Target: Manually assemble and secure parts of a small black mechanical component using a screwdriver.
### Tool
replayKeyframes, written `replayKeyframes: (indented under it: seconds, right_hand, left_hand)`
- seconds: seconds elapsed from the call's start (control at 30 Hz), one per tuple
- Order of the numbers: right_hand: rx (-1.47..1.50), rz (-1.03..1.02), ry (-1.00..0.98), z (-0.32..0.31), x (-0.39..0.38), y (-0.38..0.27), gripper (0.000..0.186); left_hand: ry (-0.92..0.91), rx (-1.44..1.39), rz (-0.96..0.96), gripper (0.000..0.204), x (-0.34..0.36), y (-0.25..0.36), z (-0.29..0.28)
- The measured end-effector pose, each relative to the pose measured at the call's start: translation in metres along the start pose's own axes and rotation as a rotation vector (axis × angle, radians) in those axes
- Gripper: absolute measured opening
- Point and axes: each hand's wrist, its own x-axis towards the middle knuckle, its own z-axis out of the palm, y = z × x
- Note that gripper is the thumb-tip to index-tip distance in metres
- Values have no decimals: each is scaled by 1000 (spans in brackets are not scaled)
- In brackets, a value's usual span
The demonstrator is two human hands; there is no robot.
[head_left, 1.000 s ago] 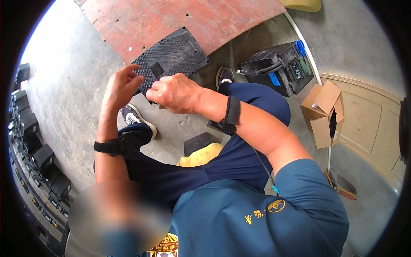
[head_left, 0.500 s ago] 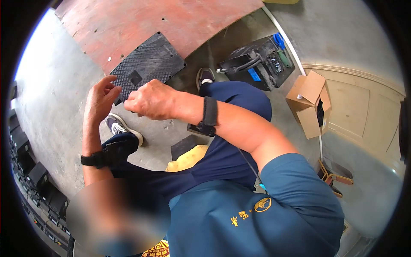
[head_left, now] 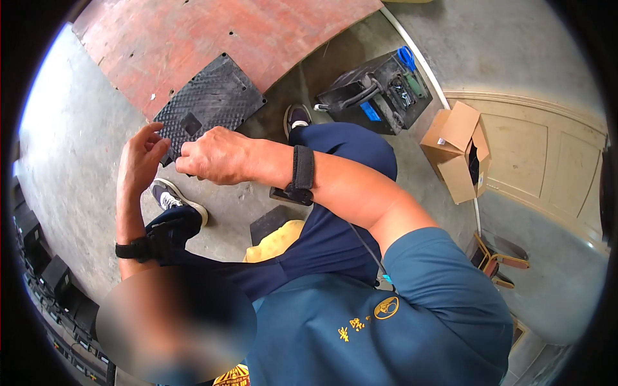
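Note:
A black rectangular plate (head_left: 222, 93) with a raised pattern, a square mark and small holes along its edges lies partly over the reddish board. My left hand (head_left: 141, 159) is at the plate's near left corner, fingers and thumb stretched apart. Just right of it, my right hand (head_left: 217, 154) is curled closed in front of the plate's near edge. The back of that hand hides its fingertips, so whatever it grips cannot be made out. Both wrists wear black straps.
The worn reddish board (head_left: 174, 32) spans the far side. A black toolbox (head_left: 367, 83) with blue-handled scissors and small metal parts stands right, before an opened cardboard box (head_left: 450, 138). Between my legs is a yellow cushion (head_left: 277, 241). Several black cases (head_left: 58, 264) line the left.
The whole view has shifted slightly, so the surroundings sit a little further left. Both hands keep nearly the same pose beside the plate.

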Motion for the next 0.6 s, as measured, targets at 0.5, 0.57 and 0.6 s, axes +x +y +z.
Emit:
replayKeyframes:
  seconds: [0.5,0.57,0.6]
  right_hand:
    - [-18,99,52,1,-1,-5,33]
    - [57,45,84,1,-3,-2,26]
    - [62,25,114,1,-3,-1,26]
  left_hand:
    - [0,29,-30,40,1,0,1]
    - [-1,16,-26,40,2,-1,1]
    - [-3,1,-22,40,2,-1,1]
